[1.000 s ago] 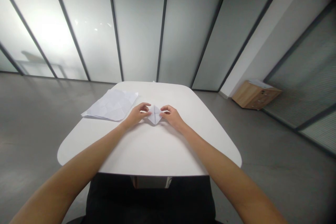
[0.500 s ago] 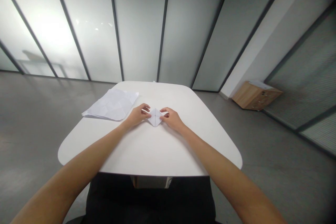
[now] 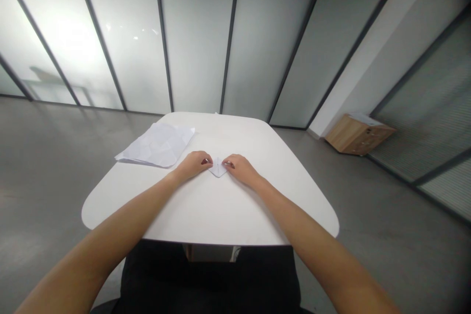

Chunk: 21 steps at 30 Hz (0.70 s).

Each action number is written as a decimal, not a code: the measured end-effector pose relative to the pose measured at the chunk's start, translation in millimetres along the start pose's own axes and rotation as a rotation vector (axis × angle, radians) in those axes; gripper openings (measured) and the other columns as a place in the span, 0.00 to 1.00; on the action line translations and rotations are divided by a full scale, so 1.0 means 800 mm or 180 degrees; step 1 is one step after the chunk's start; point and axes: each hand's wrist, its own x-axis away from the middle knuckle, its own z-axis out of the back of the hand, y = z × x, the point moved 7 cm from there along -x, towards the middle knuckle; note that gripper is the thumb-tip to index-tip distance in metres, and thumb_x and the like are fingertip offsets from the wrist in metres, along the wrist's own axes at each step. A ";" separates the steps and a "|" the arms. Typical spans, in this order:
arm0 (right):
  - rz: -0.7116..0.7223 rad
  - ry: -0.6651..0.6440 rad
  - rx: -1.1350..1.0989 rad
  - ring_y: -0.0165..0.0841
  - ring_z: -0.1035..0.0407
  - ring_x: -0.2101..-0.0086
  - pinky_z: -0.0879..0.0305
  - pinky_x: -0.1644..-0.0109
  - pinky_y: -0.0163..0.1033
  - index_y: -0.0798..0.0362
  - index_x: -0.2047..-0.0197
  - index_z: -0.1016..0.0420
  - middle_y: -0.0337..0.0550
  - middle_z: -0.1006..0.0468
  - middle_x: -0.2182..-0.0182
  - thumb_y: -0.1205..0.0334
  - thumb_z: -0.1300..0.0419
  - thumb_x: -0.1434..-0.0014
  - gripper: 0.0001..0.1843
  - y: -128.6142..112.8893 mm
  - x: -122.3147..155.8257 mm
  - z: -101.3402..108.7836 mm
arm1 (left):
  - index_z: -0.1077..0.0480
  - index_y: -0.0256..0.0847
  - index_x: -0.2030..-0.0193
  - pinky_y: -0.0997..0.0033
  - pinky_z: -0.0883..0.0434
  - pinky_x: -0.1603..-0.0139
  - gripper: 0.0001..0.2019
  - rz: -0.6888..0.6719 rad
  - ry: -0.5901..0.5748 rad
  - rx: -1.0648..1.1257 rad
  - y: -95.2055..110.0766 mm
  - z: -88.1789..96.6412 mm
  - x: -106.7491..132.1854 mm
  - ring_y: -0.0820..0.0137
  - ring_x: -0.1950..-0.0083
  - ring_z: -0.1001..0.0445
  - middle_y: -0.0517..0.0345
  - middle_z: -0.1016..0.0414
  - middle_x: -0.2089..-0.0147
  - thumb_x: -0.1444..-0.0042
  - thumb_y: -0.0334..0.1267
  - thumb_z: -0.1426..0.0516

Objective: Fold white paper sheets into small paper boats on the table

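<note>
A small folded piece of white paper [image 3: 218, 169] lies at the middle of the white table [image 3: 221, 211], one corner pointing toward me and faint crease lines across it. My left hand [image 3: 196, 163] pinches its left side between thumb and fingers. On the opposite side my right hand [image 3: 240, 166] pinches the right edge, fingers curled over it. Both hands rest low, close to the tabletop. The fingers cover the paper's side corners.
A stack of creased white paper sheets [image 3: 156, 144] lies on the table's left part. On the floor at right stands a wooden drawer cabinet [image 3: 356, 135] with papers on top. Frosted glass panels [image 3: 198, 34] run behind the table.
The fingers of both hands have closed down onto the paper's sides. Its upper part now looks folded or covered, so less of the diamond shape shows.
</note>
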 end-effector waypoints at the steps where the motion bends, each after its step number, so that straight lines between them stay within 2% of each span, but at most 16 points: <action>1: 0.0011 -0.0040 0.0031 0.36 0.27 0.57 0.35 0.47 0.41 0.52 0.55 0.18 0.46 0.18 0.57 0.70 0.38 0.37 0.10 0.000 0.000 0.000 | 0.20 0.44 0.61 0.71 0.29 0.58 0.09 0.0024 -0.0040 -0.0022 -0.002 0.001 0.000 0.67 0.61 0.22 0.56 0.19 0.60 0.41 0.42 0.41; 5: -0.0086 -0.0092 -0.0046 0.35 0.27 0.61 0.34 0.50 0.41 0.52 0.55 0.18 0.45 0.18 0.60 0.70 0.39 0.38 0.11 0.002 0.000 0.004 | 0.19 0.44 0.62 0.70 0.29 0.59 0.10 0.0046 -0.0172 -0.0008 -0.012 0.004 -0.001 0.66 0.62 0.21 0.56 0.18 0.62 0.42 0.42 0.41; 9: -0.0273 -0.0085 -0.0287 0.33 0.27 0.64 0.32 0.54 0.39 0.51 0.51 0.19 0.43 0.18 0.59 0.69 0.39 0.38 0.13 0.008 0.002 0.004 | 0.18 0.45 0.63 0.69 0.29 0.60 0.09 0.0027 -0.0146 0.0258 -0.016 0.006 0.001 0.65 0.64 0.22 0.56 0.18 0.64 0.45 0.42 0.39; 15: -0.0333 0.0029 -0.0223 0.35 0.26 0.58 0.33 0.49 0.40 0.50 0.43 0.24 0.46 0.19 0.54 0.63 0.34 0.41 0.22 0.002 -0.001 -0.005 | 0.20 0.44 0.63 0.69 0.30 0.59 0.08 -0.0039 -0.0013 0.0095 -0.001 0.003 0.000 0.66 0.63 0.24 0.55 0.21 0.63 0.46 0.43 0.37; 21: -0.0317 0.0112 -0.0106 0.37 0.27 0.55 0.34 0.45 0.42 0.51 0.40 0.28 0.48 0.21 0.50 0.60 0.32 0.42 0.27 -0.006 -0.007 -0.012 | 0.22 0.44 0.63 0.68 0.31 0.56 0.07 -0.0220 0.0103 -0.0075 0.010 0.001 -0.001 0.66 0.61 0.25 0.55 0.23 0.60 0.44 0.43 0.37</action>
